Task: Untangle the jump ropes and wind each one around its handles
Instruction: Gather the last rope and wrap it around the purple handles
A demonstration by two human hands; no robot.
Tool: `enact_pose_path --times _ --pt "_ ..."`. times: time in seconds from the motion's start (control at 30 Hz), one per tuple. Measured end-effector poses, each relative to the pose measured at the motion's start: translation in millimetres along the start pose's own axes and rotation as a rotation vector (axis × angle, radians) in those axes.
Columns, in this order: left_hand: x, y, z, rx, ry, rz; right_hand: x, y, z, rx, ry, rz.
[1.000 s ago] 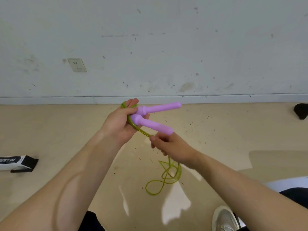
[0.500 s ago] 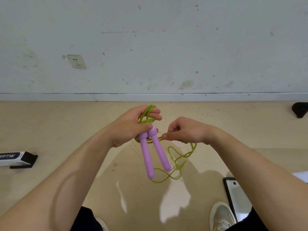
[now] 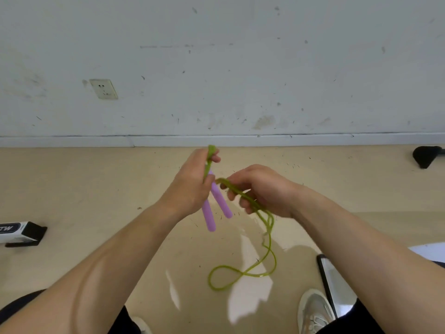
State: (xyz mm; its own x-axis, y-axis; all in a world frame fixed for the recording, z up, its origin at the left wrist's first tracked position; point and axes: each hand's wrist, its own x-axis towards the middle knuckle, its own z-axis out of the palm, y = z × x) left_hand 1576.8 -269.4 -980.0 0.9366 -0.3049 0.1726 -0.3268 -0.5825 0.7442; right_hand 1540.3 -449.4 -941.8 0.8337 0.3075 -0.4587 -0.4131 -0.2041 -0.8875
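My left hand [image 3: 190,186] grips the tops of two purple jump-rope handles [image 3: 209,218], which hang downward side by side. A loop of the green rope [image 3: 266,222] sticks up above its fingers. To the right, my right hand [image 3: 261,189] holds several strands of that green rope. From it the rope drops and ends in a loose loop [image 3: 225,277] above the beige floor. Only one jump rope shows.
A white wall with a socket [image 3: 104,89] rises behind. A black-and-white box [image 3: 21,232] lies on the floor at left, a black object [image 3: 426,156] at far right. A phone-like slab [image 3: 331,283] and my shoes [image 3: 313,309] are at bottom right.
The handles swung from pointing right to hanging down. My right hand rose from under them to their right side, now gathering rope strands; the loose loop hangs lower.
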Motion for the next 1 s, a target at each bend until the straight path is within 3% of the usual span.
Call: enact_pose_path --times 0.07,0.13,0.27,0.33,0.47,0.6,0.67,0.73,0.8,0.87,0.93,1.0 --pt "2.5 2.0 3.7 -0.029 0.226 -0.006 -5.3 3.9 21.1 0.114 -0.027 -0.039" --pt "4.4 4.2 8.9 -0.128 0.356 -0.047 -6.7 12.9 43.2 0.052 -0.013 -0.103" --pt "9.9 2.5 17.1 -0.351 0.485 -0.235 6.9 39.4 66.9 -0.419 0.283 -0.392" --pt "13.9 -1.0 17.0 -0.463 0.498 -0.34 10.5 47.9 71.4 -0.568 0.347 -0.47" --pt "15.4 -1.6 13.6 -0.691 0.428 -0.494 12.0 54.2 67.5 -0.934 0.383 -0.417" --pt "12.2 2.4 13.0 -0.709 0.296 -0.532 11.9 50.0 65.2 -1.152 0.422 -0.38" --pt "13.0 1.6 14.2 -0.714 0.309 -0.516 15.0 50.9 66.7 -1.046 0.464 -0.444" --pt "14.2 0.9 12.3 -0.726 0.339 -0.515 15.0 53.7 69.2 -0.789 0.506 -0.478" --pt "16.6 0.4 9.0 -0.769 0.37 -0.535 13.3 55.3 71.4 -0.489 0.526 -0.4" --pt "18.5 1.5 3.3 -0.875 0.366 -0.573 9.4 51.3 69.8 -0.264 0.424 -0.293" --pt "20.9 2.4 -4.6 -1.02 0.322 -0.615 8.0 49.2 64.4 -0.02 0.215 -0.169" --pt "21.1 4.3 -15.0 -1.14 0.235 -0.63 10.9 50.1 54.4 0.101 0.095 -0.136"
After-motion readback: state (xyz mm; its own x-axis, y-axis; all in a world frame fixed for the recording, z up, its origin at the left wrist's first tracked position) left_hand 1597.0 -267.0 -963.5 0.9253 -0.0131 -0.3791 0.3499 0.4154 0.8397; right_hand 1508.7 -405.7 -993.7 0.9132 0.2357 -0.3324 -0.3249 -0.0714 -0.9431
